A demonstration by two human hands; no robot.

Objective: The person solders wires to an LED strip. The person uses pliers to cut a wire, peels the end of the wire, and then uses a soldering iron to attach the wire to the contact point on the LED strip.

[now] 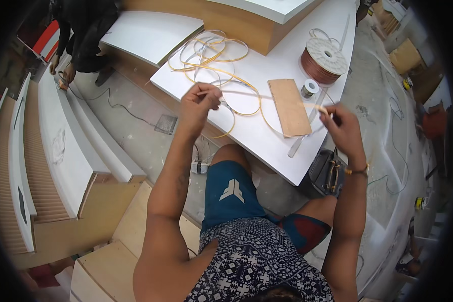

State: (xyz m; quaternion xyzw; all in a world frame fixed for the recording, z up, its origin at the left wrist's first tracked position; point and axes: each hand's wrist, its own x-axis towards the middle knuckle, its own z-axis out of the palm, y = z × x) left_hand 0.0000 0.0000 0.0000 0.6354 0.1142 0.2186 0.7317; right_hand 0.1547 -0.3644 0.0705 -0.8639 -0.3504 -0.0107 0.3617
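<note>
A thin brownish wire (246, 93) is pinched by the left hand (201, 100) above the white tabletop (272, 151)'s near edge; a blurred pale strip end (318, 107) is gripped by the right hand (341, 125) at the right edge. A rectangular brown board (289, 108) is placed just inside that edge.

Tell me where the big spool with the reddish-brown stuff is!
In the head view, the big spool sits on the white table, toward its far right edge, just beyond the small spool and the flat brown board.

Left hand (202, 97): raised, pinched | right hand (341, 127): raised, pinched
</note>
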